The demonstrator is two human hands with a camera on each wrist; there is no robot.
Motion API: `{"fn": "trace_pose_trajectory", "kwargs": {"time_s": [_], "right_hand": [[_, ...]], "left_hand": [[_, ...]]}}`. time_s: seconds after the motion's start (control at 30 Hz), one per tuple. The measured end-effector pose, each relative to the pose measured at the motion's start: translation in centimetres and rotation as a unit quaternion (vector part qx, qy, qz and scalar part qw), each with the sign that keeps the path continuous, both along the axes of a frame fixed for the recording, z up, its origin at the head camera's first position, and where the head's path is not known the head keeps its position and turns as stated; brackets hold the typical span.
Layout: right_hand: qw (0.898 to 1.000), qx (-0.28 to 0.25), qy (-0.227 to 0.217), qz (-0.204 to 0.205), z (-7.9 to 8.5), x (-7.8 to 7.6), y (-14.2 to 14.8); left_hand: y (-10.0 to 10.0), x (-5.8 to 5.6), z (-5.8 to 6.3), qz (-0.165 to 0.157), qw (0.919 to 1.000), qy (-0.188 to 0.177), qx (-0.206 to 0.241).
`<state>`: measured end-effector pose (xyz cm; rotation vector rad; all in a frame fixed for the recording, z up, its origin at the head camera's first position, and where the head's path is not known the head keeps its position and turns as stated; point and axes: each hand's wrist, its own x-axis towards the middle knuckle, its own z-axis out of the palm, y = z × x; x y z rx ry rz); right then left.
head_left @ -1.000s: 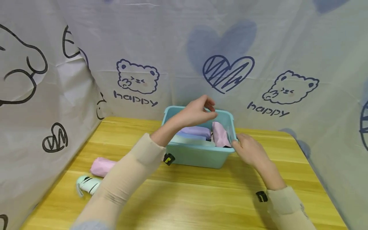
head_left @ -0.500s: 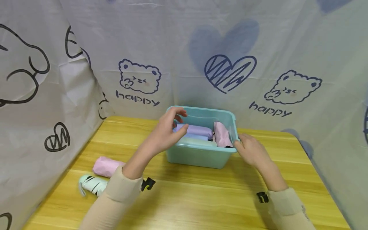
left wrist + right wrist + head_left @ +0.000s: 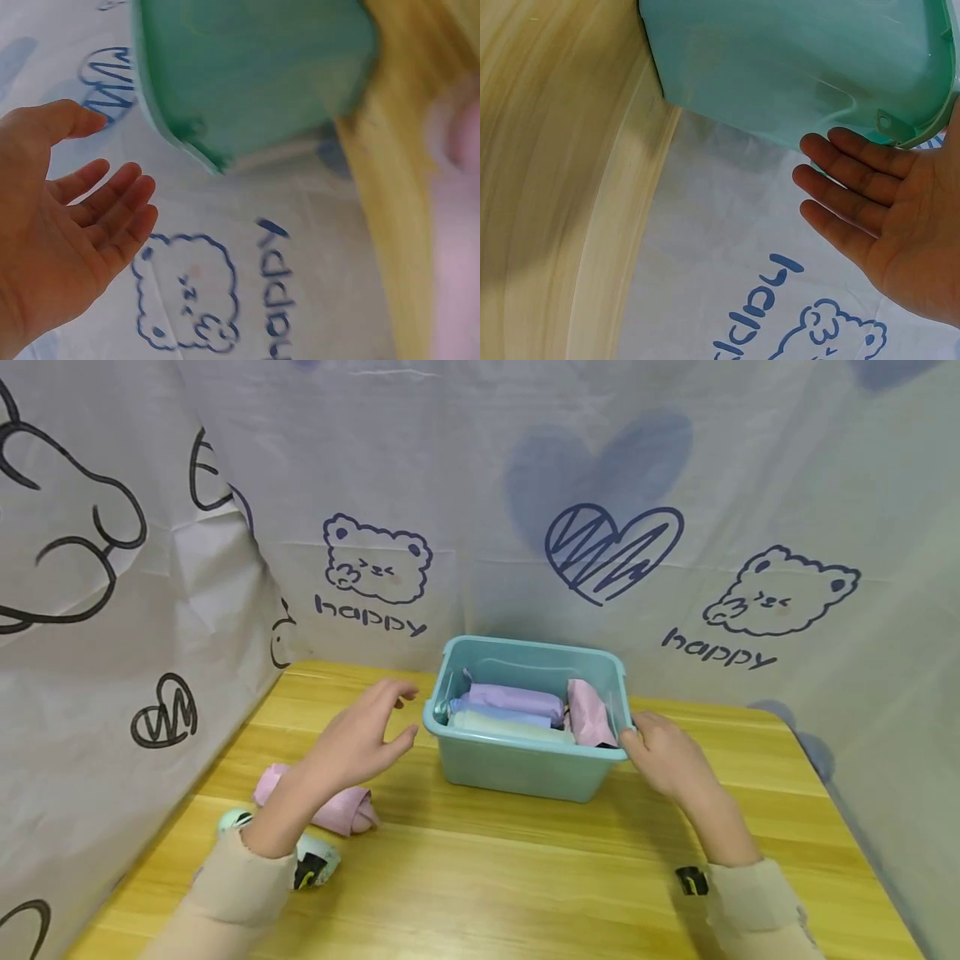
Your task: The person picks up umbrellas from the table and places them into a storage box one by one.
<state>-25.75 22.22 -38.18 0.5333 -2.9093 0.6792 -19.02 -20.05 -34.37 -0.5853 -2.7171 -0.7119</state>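
A light teal plastic bin (image 3: 517, 770) stands at the back of the table. Inside lie rolled bundles that look like folded umbrellas: a purple one (image 3: 517, 700), a blue one (image 3: 504, 716), a pale mint one (image 3: 502, 727) and a pink one (image 3: 588, 714) at the right end. My right hand (image 3: 669, 758) touches the bin's right rim; its fingers extend straight in the right wrist view, the thumb hidden there. Left of the bin, my left hand (image 3: 352, 745) hovers with loosely bent fingers, holding nothing. Below it lie a pink folded umbrella (image 3: 347, 812) and a mint one (image 3: 321, 852), both partly covered by my arm.
The wooden table (image 3: 480, 885) extends in front of the bin. A printed cloth (image 3: 480, 510) with bears and hearts hangs directly behind it, and more cloth borders the left and right sides. A black strap buckle (image 3: 692, 881) sits at my right cuff.
My left hand has moved from above the bin to its left, toward the pink and mint umbrellas on the table. The right hand stays at the bin's right rim.
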Motion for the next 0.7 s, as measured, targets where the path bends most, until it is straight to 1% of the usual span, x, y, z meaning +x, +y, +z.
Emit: {"fn": "trace_pose_trajectory", "kwargs": {"time_s": [0.1, 0.17, 0.27, 0.47, 0.6, 0.7], "right_hand": [[1.0, -0.001, 0.0, 0.0, 0.0, 0.1, 0.1], [1.0, -0.001, 0.0, 0.001, -0.1, 0.1, 0.1], [1.0, -0.001, 0.002, 0.001, -0.1, 0.1, 0.1], [1.0, -0.005, 0.005, 0.004, 0.0, 0.2, -0.1], [1.0, -0.009, 0.007, 0.006, 0.1, 0.2, -0.1], [1.0, -0.009, 0.007, 0.005, 0.0, 0.1, 0.0]], "left_hand": [[-1.6, 0.2, -1.1, -0.002, 0.9993, 0.002, -0.038], [-2.7, 0.2, -1.8, -0.007, 0.9985, -0.002, -0.055], [-4.3, 0.3, -2.7, -0.014, 0.9969, -0.019, -0.075], [-7.1, 0.5, -3.7, -0.032, 0.9901, -0.084, -0.107], [-8.5, 0.7, -4.5, -0.039, 0.9824, -0.132, -0.127], [-9.5, 0.9, -5.2, -0.044, 0.976, -0.171, -0.128]]}}
